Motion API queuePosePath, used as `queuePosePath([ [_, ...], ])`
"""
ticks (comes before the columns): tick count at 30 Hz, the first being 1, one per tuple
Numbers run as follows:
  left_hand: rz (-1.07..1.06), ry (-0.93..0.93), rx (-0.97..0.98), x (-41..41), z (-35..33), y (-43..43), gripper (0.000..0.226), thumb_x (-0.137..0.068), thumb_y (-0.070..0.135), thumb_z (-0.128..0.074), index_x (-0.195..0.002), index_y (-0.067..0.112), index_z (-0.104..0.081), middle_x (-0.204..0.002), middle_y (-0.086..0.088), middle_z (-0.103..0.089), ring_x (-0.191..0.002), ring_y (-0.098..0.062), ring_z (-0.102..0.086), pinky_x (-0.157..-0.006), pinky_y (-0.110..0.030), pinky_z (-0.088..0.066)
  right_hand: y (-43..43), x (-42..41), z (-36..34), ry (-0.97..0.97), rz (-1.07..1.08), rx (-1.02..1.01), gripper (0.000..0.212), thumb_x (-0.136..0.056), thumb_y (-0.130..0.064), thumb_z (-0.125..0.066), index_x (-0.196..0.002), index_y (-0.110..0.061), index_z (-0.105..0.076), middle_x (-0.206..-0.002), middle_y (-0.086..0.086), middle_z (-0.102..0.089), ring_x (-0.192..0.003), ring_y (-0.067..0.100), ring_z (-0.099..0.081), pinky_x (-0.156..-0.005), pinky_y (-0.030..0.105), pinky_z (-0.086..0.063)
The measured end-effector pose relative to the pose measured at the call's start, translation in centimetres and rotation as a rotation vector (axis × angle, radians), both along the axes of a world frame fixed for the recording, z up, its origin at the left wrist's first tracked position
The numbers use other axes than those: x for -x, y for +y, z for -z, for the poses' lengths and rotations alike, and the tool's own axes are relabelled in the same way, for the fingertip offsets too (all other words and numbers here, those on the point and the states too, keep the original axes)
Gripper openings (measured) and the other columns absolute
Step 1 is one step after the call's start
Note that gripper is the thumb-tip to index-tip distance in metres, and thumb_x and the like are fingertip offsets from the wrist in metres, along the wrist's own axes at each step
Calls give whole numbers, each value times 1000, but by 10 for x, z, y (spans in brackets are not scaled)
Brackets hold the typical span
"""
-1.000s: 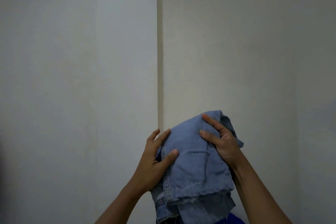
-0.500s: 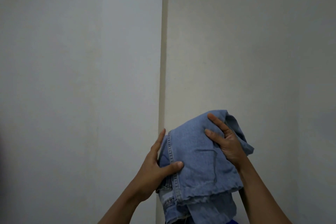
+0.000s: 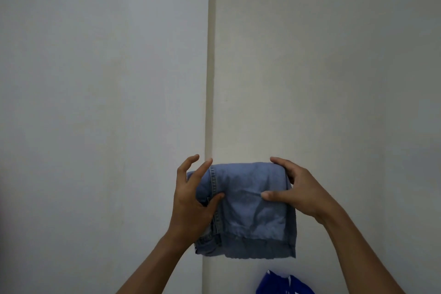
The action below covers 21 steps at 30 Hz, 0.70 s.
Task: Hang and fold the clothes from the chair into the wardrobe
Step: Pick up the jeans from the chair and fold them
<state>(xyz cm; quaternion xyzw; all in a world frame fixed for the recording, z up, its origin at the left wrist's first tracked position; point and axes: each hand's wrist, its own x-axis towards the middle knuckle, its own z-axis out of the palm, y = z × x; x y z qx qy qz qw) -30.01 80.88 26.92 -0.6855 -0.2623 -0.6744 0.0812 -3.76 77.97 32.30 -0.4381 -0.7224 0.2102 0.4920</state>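
Since a second ago the bundle has been turned from a tilted, bunched heap into a level, squared rectangle, and the right hand has shifted from lying on its face to taking its right edge.

Behind everything stand pale flat panels (image 3: 310,67) split by a vertical seam; whether they are wall or wardrobe door cannot be told. In front of them, held up in the air, is the folded light-blue denim garment (image 3: 248,210), frayed hem lowest. The right hand (image 3: 303,193) clasps its right edge, thumb across the front, fingers hooked over the top. The left hand (image 3: 191,203) pinches the seamed left edge with its thumb, the other fingers splayed straight. A scrap of bright blue cloth (image 3: 284,285) shows at the bottom.

Folding looks finished; next comes placing it on a wardrobe shelf, which calls for keeping the layers pressed together.
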Motion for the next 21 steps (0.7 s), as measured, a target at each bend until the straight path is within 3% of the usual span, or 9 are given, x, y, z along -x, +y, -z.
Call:
queuePosePath([
  [2,-12,-28,-44,-1,1,1,83,-73,14,-85,-141,37,-44,-151,2,-33,-125,-13,-52,-97,-5,-41,-3,7,1,-25,42,-77,103,-59,-38,-94,-145,-39,-38,-141,-20,-44,-127,7,-47,-91,20,-51],
  [4,-28,-58,-93,-3,-1,2,79,-71,7,-86,-138,29,-48,-148,0,-36,-124,-10,-51,-97,-7,-43,-6,14,9,66,23,-148,103,-63,-37,-92,-148,-41,-34,-145,-22,-40,-131,2,-42,-98,20,-49],
  [7,-35,-69,-130,-5,-6,3,74,-72,8,-86,-135,25,-51,-147,-5,-39,-126,-12,-49,-101,-9,-42,-6,21,19,112,48,-234,106,-63,-43,-90,-150,-45,-29,-142,-27,-38,-130,-4,-38,-95,10,-44],
  [10,-18,-47,-168,-2,-9,4,65,-74,16,-82,-132,24,-53,-148,-6,-38,-129,-18,-48,-104,-12,-42,-5,16,17,163,63,-180,112,-56,-45,-94,-149,-45,-31,-145,-18,-42,-131,6,-42,-102,31,-49],
  [14,-18,-39,-193,-2,-12,2,63,-74,18,-80,-131,23,-54,-146,-7,-39,-128,-16,-48,-104,-13,-43,-6,10,10,230,-13,-131,82,-54,-30,-97,-126,-33,-57,-124,-15,-62,-116,13,-61,-88,33,-59],
  [18,-19,-55,-221,-1,-7,3,61,-73,16,-80,-128,24,-55,-144,-7,-41,-125,-20,-52,-103,-16,-45,-4,12,13,229,-11,-91,80,-46,-40,-98,-113,-35,-55,-126,-6,-51,-113,17,-58,-86,37,-59],
  [21,-35,-65,-236,0,-7,3,61,-72,15,-81,-127,23,-55,-142,-8,-42,-130,-3,-45,-104,-14,-42,-4,15,18,278,-117,-48,76,-50,-36,-98,-111,-33,-52,-120,5,-59,-105,26,-66,-80,43,-61],
])
